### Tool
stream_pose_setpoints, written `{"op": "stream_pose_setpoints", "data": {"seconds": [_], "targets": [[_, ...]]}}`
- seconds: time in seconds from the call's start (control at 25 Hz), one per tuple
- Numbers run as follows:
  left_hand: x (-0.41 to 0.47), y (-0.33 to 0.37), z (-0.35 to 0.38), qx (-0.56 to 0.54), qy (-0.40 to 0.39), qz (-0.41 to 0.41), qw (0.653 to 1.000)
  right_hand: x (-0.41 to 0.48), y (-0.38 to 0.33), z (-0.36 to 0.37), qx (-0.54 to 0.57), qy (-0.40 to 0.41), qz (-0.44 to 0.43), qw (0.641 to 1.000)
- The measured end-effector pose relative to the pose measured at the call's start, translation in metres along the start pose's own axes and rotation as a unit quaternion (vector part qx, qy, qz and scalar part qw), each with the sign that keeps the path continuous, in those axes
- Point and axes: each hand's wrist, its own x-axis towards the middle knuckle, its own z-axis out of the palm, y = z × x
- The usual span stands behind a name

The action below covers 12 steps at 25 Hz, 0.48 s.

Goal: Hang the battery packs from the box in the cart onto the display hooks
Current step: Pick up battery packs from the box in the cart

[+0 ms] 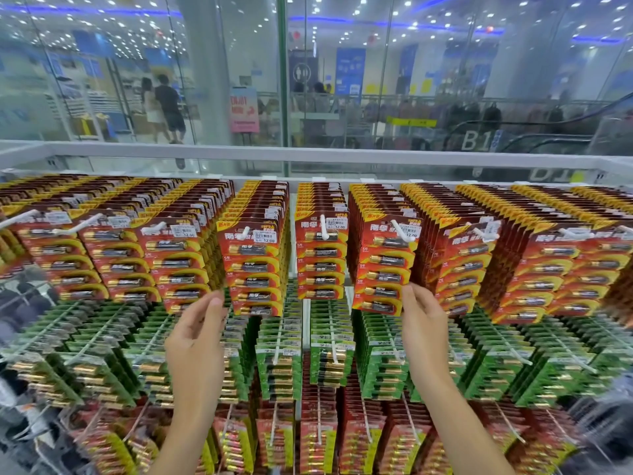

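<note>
Left hand (200, 334) and right hand (424, 327) were spread, empty; fingertips sat at lower corners of red battery packs (255, 265) hung on top-row hooks (323, 228), probably squaring stacks. Box, cart not seen.

Left grip (197, 341) and right grip (424, 323): bare hands, bare forearms, short nails.

Red battery packs (321, 255) – dense rows on white hooks (323, 227).

Glass wall (342, 80); ceiling spotlights (407, 3); escalator (548, 132) beyond
</note>
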Motion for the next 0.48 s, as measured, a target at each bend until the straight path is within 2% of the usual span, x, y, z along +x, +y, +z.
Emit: {"op": "stream_pose_setpoints", "data": {"seconds": [0.28,0.48], "targets": [[-0.068,-0.050,0.000,-0.022,-0.056,-0.133,0.989,-0.056,0.035,-0.034,-0.016,0.025,0.074,0.997],[-0.136,-0.106,0.030,-0.003,-0.157,-0.235,0.959,-0.110,0.073,-0.106,-0.021,0.097,0.137,0.986]]}}
